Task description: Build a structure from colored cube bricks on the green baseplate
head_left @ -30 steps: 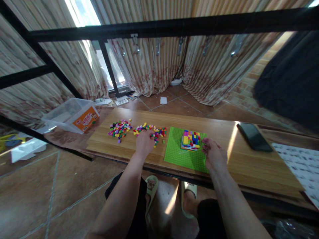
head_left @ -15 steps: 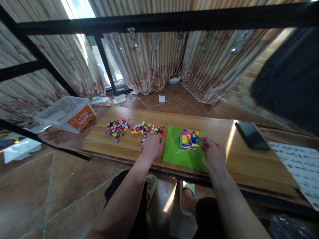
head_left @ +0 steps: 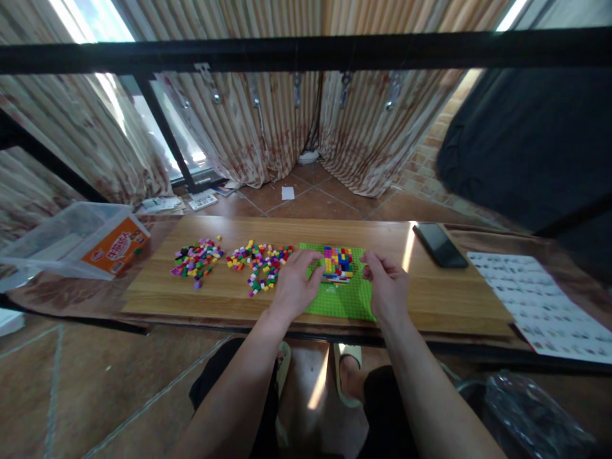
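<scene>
A block of stacked multicoloured toy bricks (head_left: 338, 261) stands on a green studded baseplate (head_left: 342, 303). At its left side is my left hand (head_left: 297, 280), thumb and forefinger apart; whether the fingertips touch the bricks I cannot tell. My right hand (head_left: 388, 284) hovers over the plate's right edge, just right of the block, with its fingers curled together. Anything pinched in them is too small to make out. Loose small bricks (head_left: 255, 258) lie to the left of my left hand, and a second pile of bricks (head_left: 198, 258) lies farther left.
A clear plastic box (head_left: 71, 239) with an orange label sits at the far left. To the right are a dark phone (head_left: 440, 245) and a printed sheet (head_left: 540, 306). A black metal bar (head_left: 306, 54) crosses above the table's far side.
My left hand has come off the loose bricks and moved right to the brick block, its fingers spreading. The right hand stays beside the block. The view has turned to the right.
</scene>
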Available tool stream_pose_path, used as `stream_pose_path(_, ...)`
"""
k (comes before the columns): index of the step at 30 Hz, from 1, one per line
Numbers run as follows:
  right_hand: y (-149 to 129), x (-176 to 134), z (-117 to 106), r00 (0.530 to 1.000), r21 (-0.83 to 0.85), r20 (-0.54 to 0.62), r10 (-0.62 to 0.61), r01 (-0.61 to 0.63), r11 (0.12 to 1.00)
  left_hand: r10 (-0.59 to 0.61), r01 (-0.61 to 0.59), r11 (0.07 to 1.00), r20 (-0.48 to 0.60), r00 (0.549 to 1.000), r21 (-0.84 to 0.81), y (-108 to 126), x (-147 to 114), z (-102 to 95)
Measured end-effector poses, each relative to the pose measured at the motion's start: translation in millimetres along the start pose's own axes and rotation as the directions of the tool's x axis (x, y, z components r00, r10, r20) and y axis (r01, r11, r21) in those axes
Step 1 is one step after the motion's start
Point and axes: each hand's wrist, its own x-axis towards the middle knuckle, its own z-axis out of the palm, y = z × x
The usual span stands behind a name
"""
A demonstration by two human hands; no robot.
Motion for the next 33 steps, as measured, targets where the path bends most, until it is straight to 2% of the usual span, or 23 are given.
stream_pose_path(5,-14.3,-15.8,0.0,0.969,-0.009,0.245,-0.016,0.019,1.000,0.083,-0.082,0.996,0.024,0.996,-0.042,20.1,-0.1,16.8)
stream_pose_path(9,-17.7,-18.1,-2.9,0.950,-0.014,0.311,-0.002,0.007,1.000,0.120,-0.117,0.992,0.057,0.991,-0.051,26.5,-0.3,27.6)
stream_pose_path(13,-19.0,-14.1,-6.4,0.959,-0.025,0.281,0.031,-0.025,0.999,0.127,-0.124,0.991,0.056,0.990,-0.056,29.0,0.0,34.3)
stream_pose_path(16,-16.2,-9.0,-8.7,0.974,-0.021,0.218,0.066,-0.063,0.998,0.109,-0.106,0.992,0.028,0.994,-0.074,28.9,1.6,34.7)
stream_pose_path(21,-3.5,3.7,-11.0,0.982,-0.042,0.075,0.172,-0.169,0.985,-0.085,0.075,0.991,-0.089,0.992,-0.111,20.6,5.8,28.2)
stream_pose_path(25,4.4,9.2,-7.9,0.969,-0.043,0.064,0.237,-0.235,0.971,-0.208,0.190,0.970,-0.118,0.971,-0.153,11.4,6.4,25.0)
stream_pose_path(33,7.5,7.9,-4.8,0.970,-0.098,0.022,0.240,-0.237,0.967,-0.273,0.260,0.954,-0.076,0.959,-0.146,9.8,5.7,23.3)
